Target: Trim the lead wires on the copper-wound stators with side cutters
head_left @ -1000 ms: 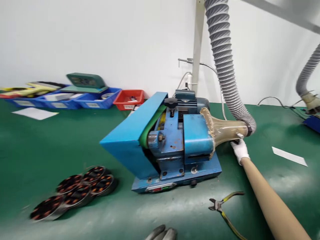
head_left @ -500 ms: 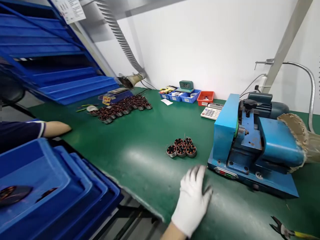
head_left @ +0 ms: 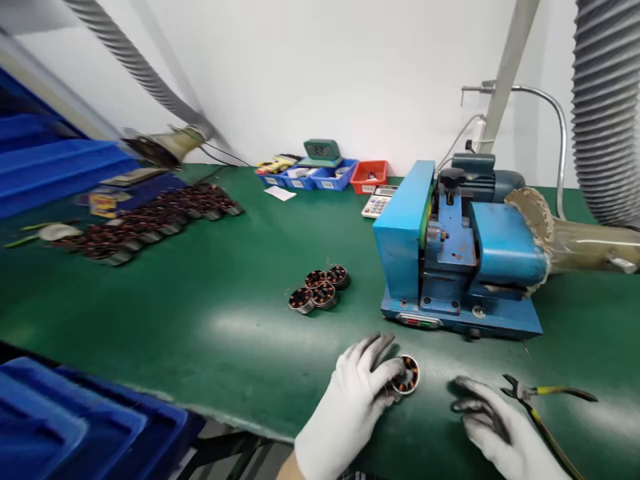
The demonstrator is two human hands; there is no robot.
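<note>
One coil leaves the five, pinched by left hand; right hand half-spread beside one cutter; four coils beyond, desk stretching left to its edge.

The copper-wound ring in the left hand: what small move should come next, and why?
Probably bring the right hand to the far side of the copper-wound ring: the left hand grips only its left side, its right rim is uncovered, and the right hand, beside the cutters, shows nothing in its grasp.
</note>
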